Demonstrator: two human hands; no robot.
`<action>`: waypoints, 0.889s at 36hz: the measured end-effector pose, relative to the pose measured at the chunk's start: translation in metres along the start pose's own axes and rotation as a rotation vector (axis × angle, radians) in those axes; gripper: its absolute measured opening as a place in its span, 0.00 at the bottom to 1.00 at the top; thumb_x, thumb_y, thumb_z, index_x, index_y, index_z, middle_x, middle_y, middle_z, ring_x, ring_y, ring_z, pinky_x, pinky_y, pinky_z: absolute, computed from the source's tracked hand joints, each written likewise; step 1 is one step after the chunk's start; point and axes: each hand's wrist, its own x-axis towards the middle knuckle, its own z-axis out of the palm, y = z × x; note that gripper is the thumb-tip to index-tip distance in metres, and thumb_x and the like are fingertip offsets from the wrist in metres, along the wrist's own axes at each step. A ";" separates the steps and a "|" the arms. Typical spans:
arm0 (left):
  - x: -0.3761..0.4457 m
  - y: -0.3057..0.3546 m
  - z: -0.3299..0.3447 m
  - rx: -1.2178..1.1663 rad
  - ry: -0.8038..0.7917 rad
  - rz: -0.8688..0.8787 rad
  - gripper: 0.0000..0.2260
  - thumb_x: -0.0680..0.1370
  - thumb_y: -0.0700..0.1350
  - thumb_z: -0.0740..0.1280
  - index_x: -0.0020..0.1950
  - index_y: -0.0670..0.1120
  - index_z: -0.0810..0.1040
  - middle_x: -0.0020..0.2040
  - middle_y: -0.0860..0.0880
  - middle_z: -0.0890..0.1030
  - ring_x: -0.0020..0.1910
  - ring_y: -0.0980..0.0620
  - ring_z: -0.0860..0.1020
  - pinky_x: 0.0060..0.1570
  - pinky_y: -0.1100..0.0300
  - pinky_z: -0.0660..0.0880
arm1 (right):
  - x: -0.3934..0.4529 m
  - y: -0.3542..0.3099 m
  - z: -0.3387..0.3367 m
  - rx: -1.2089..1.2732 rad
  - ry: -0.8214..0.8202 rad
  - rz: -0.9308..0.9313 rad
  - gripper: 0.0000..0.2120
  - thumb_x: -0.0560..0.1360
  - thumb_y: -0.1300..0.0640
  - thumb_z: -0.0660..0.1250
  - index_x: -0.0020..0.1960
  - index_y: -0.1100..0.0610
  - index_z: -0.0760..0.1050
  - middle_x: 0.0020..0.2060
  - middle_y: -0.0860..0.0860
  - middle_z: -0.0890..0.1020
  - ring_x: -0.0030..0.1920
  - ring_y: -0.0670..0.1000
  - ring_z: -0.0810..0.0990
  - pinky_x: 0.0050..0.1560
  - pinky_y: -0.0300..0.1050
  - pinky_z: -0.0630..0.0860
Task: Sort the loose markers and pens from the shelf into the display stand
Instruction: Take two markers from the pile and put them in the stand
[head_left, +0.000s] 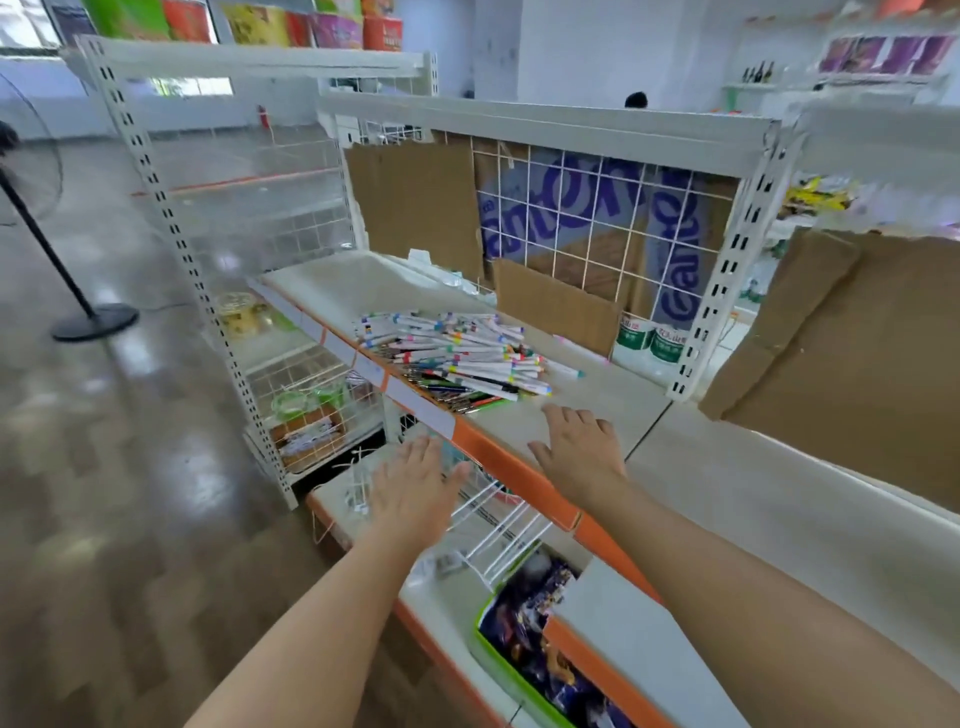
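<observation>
Markers and pens (457, 358) lay in a loose heap on the shelf (571, 415), near its orange front edge (498, 457); most were white-barrelled with coloured bands, and a few darker pens and an orange one lay at the heap's front, none with print clear enough to read. Behind the heap, a wire grid (597, 218) backed the shelf, and through it showed large purple lettering (587, 208) on a pale sheet, turned sideways and too broken up to read for certain. Brown cardboard (415, 202) leaned beside it. The right hand (576, 441) rested flat on the shelf just in front of the heap, fingers straight, grasping nothing. The left hand (415, 483) hovered below the front edge, spread and empty.
</observation>
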 end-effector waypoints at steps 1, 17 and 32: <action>0.006 -0.003 0.000 0.000 -0.005 0.000 0.31 0.80 0.62 0.42 0.78 0.46 0.49 0.79 0.49 0.50 0.77 0.49 0.48 0.73 0.47 0.50 | 0.008 -0.001 0.000 -0.009 0.001 0.006 0.22 0.82 0.46 0.51 0.72 0.55 0.58 0.68 0.53 0.69 0.68 0.55 0.65 0.66 0.51 0.62; 0.107 -0.012 -0.008 -0.049 -0.007 -0.028 0.28 0.82 0.59 0.46 0.78 0.48 0.49 0.79 0.50 0.49 0.77 0.50 0.49 0.74 0.49 0.48 | 0.138 -0.012 0.032 -0.052 0.076 -0.100 0.10 0.79 0.57 0.57 0.58 0.51 0.73 0.59 0.50 0.76 0.64 0.53 0.69 0.63 0.47 0.60; 0.159 -0.026 -0.009 -0.052 0.168 0.103 0.22 0.83 0.51 0.53 0.76 0.48 0.58 0.75 0.50 0.62 0.72 0.49 0.61 0.71 0.53 0.57 | 0.168 -0.022 0.052 -0.145 0.123 -0.164 0.12 0.77 0.60 0.58 0.59 0.55 0.71 0.60 0.51 0.74 0.64 0.54 0.68 0.62 0.47 0.63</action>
